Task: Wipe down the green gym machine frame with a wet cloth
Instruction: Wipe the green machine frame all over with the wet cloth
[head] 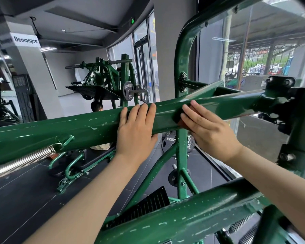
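Head view of a green gym machine frame [88, 127] being wiped. A thick crossbar [209, 104] of the frame runs across the view from lower left to upper right. The left hand [136, 131] lies flat on the bar, fingers straight and hooked over its top edge, holding nothing, apparently as a brace. The right hand [208, 129] lies just to its right, fingers straight and together, pressing a cloth [182, 123] against the near face of the bar (only a reddish sliver of cloth shows beneath the palm and fingers).

Progress, as a judgement: the bar beside the right hand shines and looks wiped, or perhaps merely reflects the window. To the left of the left hand pale streaks and flecks remain on the bar, and the lower tube [192, 221] in the foreground is thickly speckled with similar marks, some perhaps chipped paint. The curved upright [183, 50] appears untouched. Most of the frame therefore seems left to do.
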The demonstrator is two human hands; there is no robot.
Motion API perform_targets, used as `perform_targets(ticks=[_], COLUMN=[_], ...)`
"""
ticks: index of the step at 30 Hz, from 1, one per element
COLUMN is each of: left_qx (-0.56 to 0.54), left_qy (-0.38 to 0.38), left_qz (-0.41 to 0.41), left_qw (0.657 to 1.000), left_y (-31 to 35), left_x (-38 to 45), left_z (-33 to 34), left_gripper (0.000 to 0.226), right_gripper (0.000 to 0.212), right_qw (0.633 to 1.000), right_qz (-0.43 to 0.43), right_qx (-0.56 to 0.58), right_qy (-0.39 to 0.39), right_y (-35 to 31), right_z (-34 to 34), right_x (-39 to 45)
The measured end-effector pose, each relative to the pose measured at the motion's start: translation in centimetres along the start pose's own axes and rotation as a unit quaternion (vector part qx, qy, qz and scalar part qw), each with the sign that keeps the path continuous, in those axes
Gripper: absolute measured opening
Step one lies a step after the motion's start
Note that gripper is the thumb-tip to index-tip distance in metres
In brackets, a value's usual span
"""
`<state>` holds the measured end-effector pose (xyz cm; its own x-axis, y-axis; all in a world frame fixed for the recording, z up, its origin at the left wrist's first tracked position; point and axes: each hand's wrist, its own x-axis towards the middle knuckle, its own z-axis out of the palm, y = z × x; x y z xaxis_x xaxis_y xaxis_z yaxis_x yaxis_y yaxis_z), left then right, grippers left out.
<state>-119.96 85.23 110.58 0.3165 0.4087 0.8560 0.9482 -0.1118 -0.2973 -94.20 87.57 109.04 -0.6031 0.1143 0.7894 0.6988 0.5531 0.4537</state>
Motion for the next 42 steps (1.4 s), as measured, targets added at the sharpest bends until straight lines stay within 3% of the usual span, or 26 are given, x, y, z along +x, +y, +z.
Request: perform_targets(ticks=[4,9,13,14,18,22,27,31,33,37,42], left_qx=[0.005,0.014,0.012,0.015,0.017,0.014,0.018,0.007,0.004,0.005,-0.007], left_qy=[-0.003,-0.006,-0.005,-0.006,-0.028,-0.074,-0.089,-0.102,-0.096,-0.077,-0.077], left_qz=[0.001,-0.005,-0.003,-0.002,0.011,0.023,0.035,0.032,0.028,0.024,0.043], left_qw=[1.0,1.0,1.0,1.0,0.999,0.997,0.995,0.994,0.995,0.997,0.996], left_y=[0.1,0.2,0.2,0.1,-0.2,-0.6,-1.0,-0.9,-0.9,-0.9,-1.4], left_x=[-0.1,0.0,0.0,0.0,0.1,0.3,0.1,0.1,0.1,0.1,0.0], left_z=[0.0,-0.1,0.0,-0.1,-0.3,-0.9,-1.1,-1.1,-1.2,-1.1,-1.2], left_gripper=[0.087,0.086,0.092,0.093,0.096,0.097,0.099,0.099,0.098,0.098,0.096], right_gripper=[0.043,0.051,0.081,0.083,0.071,0.079,0.076,0.054,0.051,0.059,0.069], right_qw=[0.978,0.995,0.967,0.966,0.994,0.978,0.998,0.99,0.99,0.993,0.99], right_qz=[-0.19,-0.055,-0.215,-0.221,-0.044,-0.187,-0.024,-0.134,-0.131,-0.026,-0.119], right_qx=[-0.024,-0.083,-0.097,-0.102,-0.1,-0.068,-0.044,-0.026,-0.032,-0.09,-0.063], right_qy=[-0.078,-0.008,-0.097,-0.091,0.0,-0.069,0.045,-0.039,-0.028,0.069,-0.037], right_y=[1.4,3.0,2.3,2.7,3.3,1.7,2.5,0.5,0.7,2.2,-0.4], right_z=[-0.8,-0.7,0.6,0.5,0.3,1.0,0.2,1.2,0.6,-0.1,2.9], right_x=[-0.5,-1.1,-0.9,-0.5,-0.5,-0.3,1.7,0.1,0.6,2.7,0.1])
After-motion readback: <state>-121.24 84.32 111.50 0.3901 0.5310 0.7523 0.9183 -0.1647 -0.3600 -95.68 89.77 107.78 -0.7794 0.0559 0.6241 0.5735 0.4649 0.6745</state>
